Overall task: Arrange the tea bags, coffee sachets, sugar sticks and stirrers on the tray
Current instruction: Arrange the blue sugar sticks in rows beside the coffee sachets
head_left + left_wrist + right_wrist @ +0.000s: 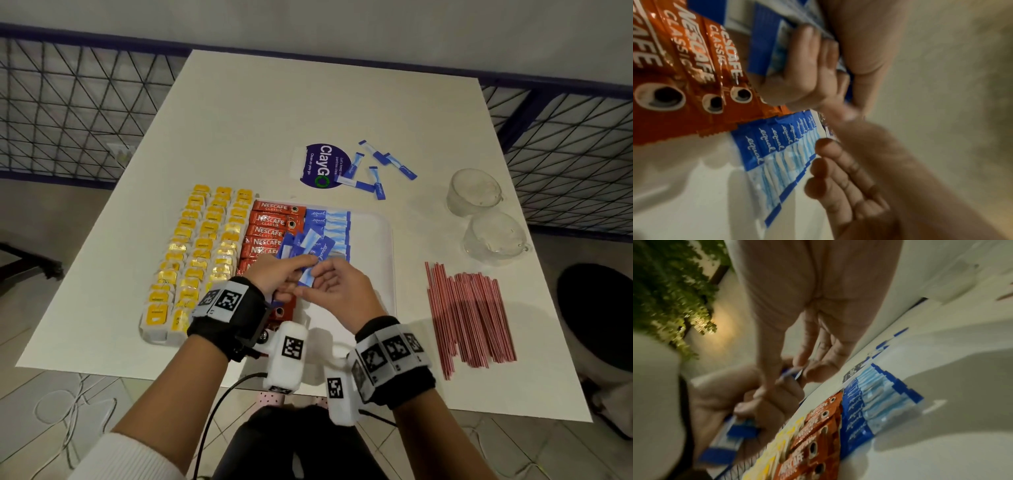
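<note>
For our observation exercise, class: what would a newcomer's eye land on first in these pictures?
Probably the bright colour bands at the table's left: yellow tea bags, then red coffee sachets, then blue sugar sticks on the white tray. Next, both hands over the tray: the left hand grips a fan of blue sticks while the right hand pinches one. The red stirrers lie bundled off to the right.
</note>
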Tool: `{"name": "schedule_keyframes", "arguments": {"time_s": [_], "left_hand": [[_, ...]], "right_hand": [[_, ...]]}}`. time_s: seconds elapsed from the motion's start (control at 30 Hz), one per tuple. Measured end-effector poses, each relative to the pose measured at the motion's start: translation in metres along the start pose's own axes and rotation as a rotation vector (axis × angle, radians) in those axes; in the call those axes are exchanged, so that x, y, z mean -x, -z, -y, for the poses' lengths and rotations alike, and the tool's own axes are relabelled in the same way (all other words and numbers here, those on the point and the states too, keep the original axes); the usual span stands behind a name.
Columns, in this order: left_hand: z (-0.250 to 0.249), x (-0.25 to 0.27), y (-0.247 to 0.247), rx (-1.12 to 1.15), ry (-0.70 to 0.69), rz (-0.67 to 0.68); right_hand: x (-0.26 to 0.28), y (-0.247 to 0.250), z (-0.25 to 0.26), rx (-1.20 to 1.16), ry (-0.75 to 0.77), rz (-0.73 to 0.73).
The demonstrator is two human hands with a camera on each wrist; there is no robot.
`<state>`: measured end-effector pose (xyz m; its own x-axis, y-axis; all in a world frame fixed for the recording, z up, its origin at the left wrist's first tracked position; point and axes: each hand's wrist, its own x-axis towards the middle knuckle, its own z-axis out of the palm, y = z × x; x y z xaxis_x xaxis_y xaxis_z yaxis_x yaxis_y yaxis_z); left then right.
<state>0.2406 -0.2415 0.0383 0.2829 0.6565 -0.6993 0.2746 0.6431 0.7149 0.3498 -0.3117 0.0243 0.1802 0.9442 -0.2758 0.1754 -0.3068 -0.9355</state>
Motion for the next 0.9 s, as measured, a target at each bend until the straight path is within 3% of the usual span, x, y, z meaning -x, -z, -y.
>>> {"name": "schedule_keyframes", "arguments": {"time_s": [0.1,0.2,0.47,0.6,0.7,0.9], "left_hand": [[0.003,0.001,0.005,-0.05,-0.024,-0.002],[0.006,0.003,0.008,-0.09,-0.02,0.088],[0.012,0.007,0.001,-0.23,-0.031,0.22],[0.01,0.004,-0.003,-0.058,-0.056,0.267],[0.006,0.006,-0.007,-0.007,-0.059,0.242],[0.001,0.003,0.002,-0.013,-0.091,0.078]], "right_hand": [[0.001,0.011,0.001,-0.101,-0.073,-0.045],[-0.001,0.02,-0.002,-0.281,-0.134,-0.159],[-0.002,0.028,-0.009,-0.452,-0.218,-0.167],[0.003,0.025,-0.01,-0.498,-0.246,-0.072],[0.006,0.019,-0.01,-0.454,-0.259,0.058],[0.005,0.033,-0.007,-0.23,-0.287,0.072]]}}
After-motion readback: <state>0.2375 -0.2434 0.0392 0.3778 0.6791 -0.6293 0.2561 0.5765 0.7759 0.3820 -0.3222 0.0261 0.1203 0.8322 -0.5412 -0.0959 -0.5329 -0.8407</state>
